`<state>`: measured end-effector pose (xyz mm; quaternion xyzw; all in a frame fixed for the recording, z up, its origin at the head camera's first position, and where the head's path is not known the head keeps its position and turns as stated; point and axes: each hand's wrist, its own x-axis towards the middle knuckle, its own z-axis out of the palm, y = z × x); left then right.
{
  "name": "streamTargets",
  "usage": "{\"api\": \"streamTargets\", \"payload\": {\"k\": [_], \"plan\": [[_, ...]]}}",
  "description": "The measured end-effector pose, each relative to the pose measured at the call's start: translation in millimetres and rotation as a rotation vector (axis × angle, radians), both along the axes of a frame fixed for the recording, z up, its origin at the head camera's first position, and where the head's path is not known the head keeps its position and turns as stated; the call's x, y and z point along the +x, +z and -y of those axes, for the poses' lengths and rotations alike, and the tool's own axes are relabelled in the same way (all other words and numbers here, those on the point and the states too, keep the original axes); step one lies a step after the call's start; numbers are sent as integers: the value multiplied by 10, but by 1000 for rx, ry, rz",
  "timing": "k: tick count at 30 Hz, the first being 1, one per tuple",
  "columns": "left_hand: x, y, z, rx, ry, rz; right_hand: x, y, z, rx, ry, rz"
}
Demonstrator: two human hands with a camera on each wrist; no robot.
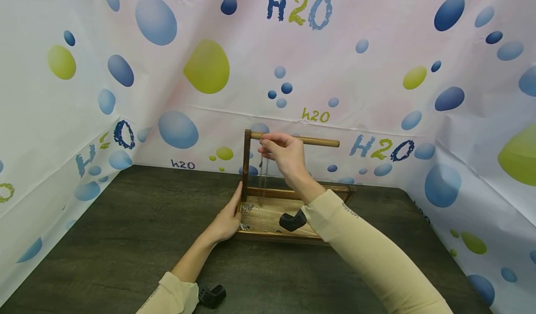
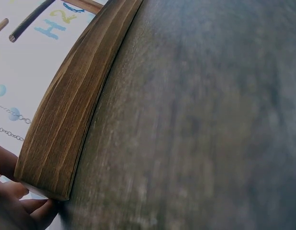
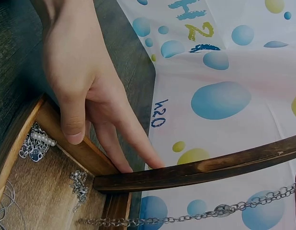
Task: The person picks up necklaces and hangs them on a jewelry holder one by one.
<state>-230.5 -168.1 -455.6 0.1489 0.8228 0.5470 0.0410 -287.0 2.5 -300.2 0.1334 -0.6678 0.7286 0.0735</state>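
My right hand (image 1: 289,157) pinches a silver chain necklace (image 3: 186,219) by its top, beside the wooden bar (image 1: 320,142) of a jewelry stand (image 1: 246,165). The doubled chain hangs down over the stand's tray (image 1: 276,233). At the tray's left wall, my left hand (image 1: 226,222) holds the stand. Its thumb (image 3: 74,122) lies over the rim, and the other fingers reach along the outside, one touching the dark upright post (image 3: 210,166). Whether the chain touches the bar is hidden by the right fingers.
Silver chain pieces (image 3: 78,188) and a bundle with pearl-like beads (image 3: 37,142) lie in the tray's left end. Thin rings or loops (image 3: 8,203) are near its front. A dark wood-look table (image 1: 104,239) carries the stand. A patterned sheet (image 1: 251,49) surrounds it behind.
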Motion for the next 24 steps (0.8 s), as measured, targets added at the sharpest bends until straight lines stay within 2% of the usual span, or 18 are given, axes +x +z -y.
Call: {"api": "streamTargets", "payload": {"k": [14, 24], "plan": [[-5, 17, -29, -23, 14, 17, -9, -77, -33, 16, -17, 9], [3, 28, -40, -32, 17, 17, 1, -144, -86, 16, 1, 10]]}}
